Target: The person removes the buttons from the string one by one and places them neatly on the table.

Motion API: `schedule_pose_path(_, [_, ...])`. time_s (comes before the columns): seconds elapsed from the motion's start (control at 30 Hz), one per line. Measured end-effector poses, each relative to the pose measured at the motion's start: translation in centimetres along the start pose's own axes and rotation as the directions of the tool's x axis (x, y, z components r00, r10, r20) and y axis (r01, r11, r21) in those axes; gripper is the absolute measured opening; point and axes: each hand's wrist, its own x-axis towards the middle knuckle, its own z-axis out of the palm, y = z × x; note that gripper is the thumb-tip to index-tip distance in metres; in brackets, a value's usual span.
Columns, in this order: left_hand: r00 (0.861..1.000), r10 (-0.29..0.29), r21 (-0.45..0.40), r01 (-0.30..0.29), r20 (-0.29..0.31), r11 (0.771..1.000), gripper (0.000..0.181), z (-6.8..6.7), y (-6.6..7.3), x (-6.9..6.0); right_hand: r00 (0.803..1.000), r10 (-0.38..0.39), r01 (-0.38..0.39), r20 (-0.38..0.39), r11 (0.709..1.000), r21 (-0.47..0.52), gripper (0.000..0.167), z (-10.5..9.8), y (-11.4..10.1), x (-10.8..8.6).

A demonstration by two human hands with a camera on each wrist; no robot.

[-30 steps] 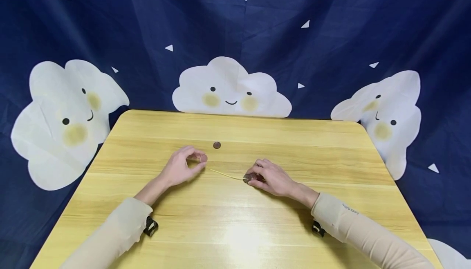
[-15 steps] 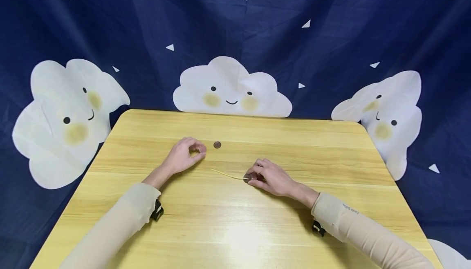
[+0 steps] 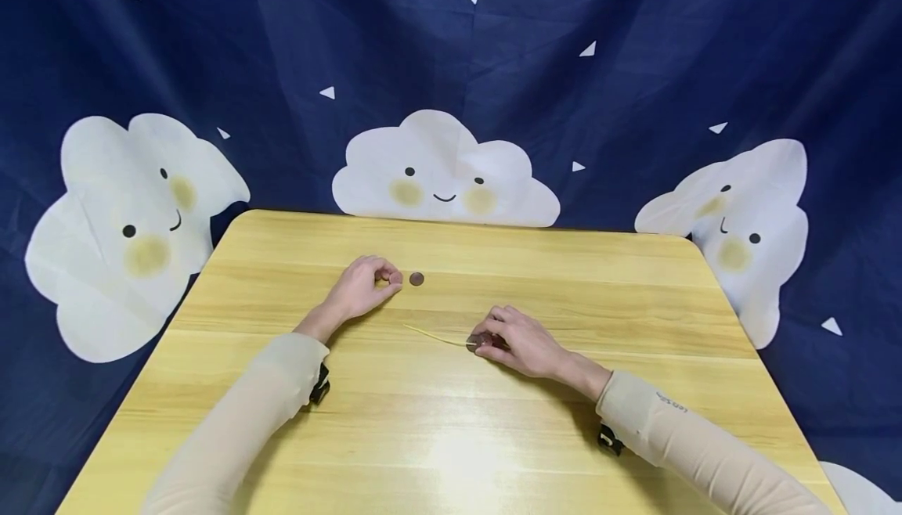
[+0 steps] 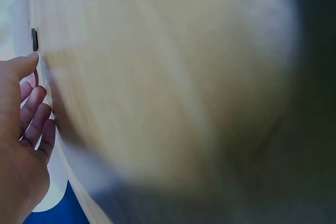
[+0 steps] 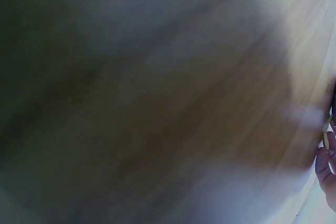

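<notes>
Between thumb and fingertips, my left hand (image 3: 361, 288) pinches a small reddish-brown disc (image 3: 395, 279), mostly covered by the fingers. Just right of it a dark brown disc (image 3: 416, 279) lies on the table; the left wrist view shows this dark disc (image 4: 34, 39) nearly edge-on, beyond the thumb. Nearer the middle, my right hand (image 3: 520, 340) holds dark brown round pieces (image 3: 473, 343), partly hidden by its fingers. A thin yellow string (image 3: 433, 336) runs leftward from them along the tabletop. In the right wrist view only some fingers (image 5: 324, 169) show at the edge.
The wooden table (image 3: 451, 413) has light grain and a bright glare spot near the front. Behind it hangs a dark blue curtain (image 3: 395, 37) with white clouds and triangles. Both forearms, in beige sleeves, come in from the front.
My left hand has moved away from the string, first toward the far side and then right, bringing the reddish-brown disc close to the dark disc on the table. The right hand stays put.
</notes>
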Motion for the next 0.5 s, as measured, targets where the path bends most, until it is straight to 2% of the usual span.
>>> schedule_pose_path(0.17, [1.000, 0.006, 0.003, -0.006, -0.006, 1.000, 0.026, 0.21, 0.32, 0.40, 1.000, 0.006, -0.006, 0.002, 1.000, -0.002, 0.027, -0.04, -0.07, -0.01])
schedule_pose_path(0.5, [1.000, -0.018, -0.010, 0.018, 0.020, 1.000, 0.026, 0.40, 0.42, 0.57, 1.000, 0.008, -0.008, 0.005, 1.000, -0.005, 0.028, 0.11, 0.03, -0.01])
